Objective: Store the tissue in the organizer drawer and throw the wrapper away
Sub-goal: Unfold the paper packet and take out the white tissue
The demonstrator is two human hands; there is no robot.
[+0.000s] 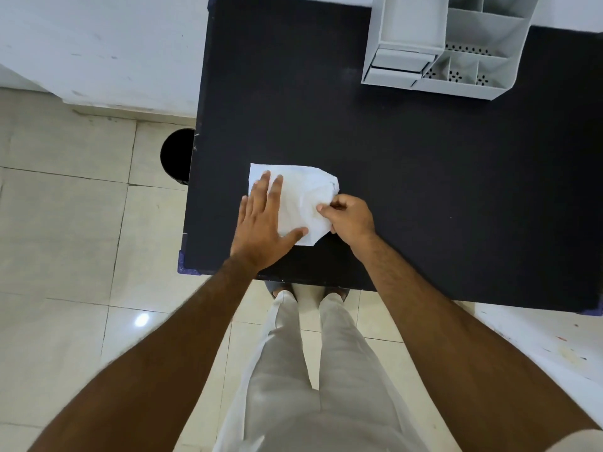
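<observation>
Black worktop (pixel 424 190) fills upper right. Pale tiled floor (pixel 65 223) at left, glossy, light spot reflected. White wall (pixel 98 44) beyond. Person's light trousers (pixel 326 370) below, standing at worktop's near edge.

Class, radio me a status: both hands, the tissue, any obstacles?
Left hand flat on tissue. Right hand pinching its edge. Organizer far corner, path clear.

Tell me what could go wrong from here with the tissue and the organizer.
The right hand pinches the tissue edge while the left hand lies flat on it; pulling against that hold could tear the thin sheet. The organizer stands at the table's far side, so the tissue may unfold in transit. Its drawers look small, so a loose fold might not fit.
</observation>
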